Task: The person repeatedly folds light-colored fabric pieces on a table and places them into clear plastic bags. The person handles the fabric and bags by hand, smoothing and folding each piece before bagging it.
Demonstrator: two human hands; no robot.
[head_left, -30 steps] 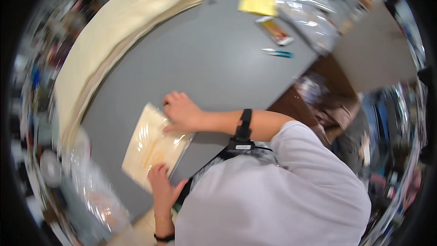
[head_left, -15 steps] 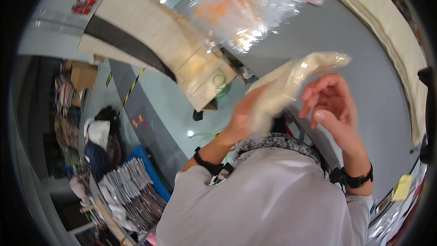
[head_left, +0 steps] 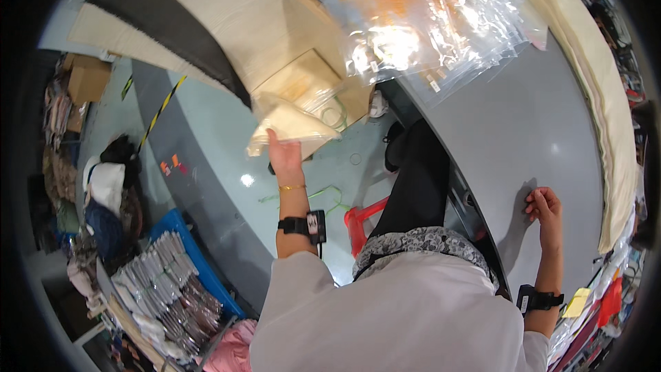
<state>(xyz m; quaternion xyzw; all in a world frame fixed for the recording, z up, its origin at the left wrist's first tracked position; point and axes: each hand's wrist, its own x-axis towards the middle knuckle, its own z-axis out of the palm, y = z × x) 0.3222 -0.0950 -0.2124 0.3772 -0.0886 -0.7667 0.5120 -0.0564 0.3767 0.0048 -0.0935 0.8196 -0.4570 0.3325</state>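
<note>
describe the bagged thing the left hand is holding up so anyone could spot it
Start at the big stack of cream fabric sheets hanging off the table's far left end. Just below its brown cardboard box, the left hand lifts a flat cream cloth sealed in a clear plastic bag. Unlike the empty clear bags on the grey table, it is filled.

Stack of clear plastic bags (head_left: 420, 21), grey table (head_left: 523, 138), blue crate (head_left: 196, 258), cardboard box (head_left: 86, 79), red stool (head_left: 358, 224)

Bare grey surface (head_left: 509, 138) around right hand (head_left: 544, 208), open to reach. Clear bags (head_left: 427, 21) crowd far end; cream fabric stack (head_left: 599, 89) walls the right edge.
</note>
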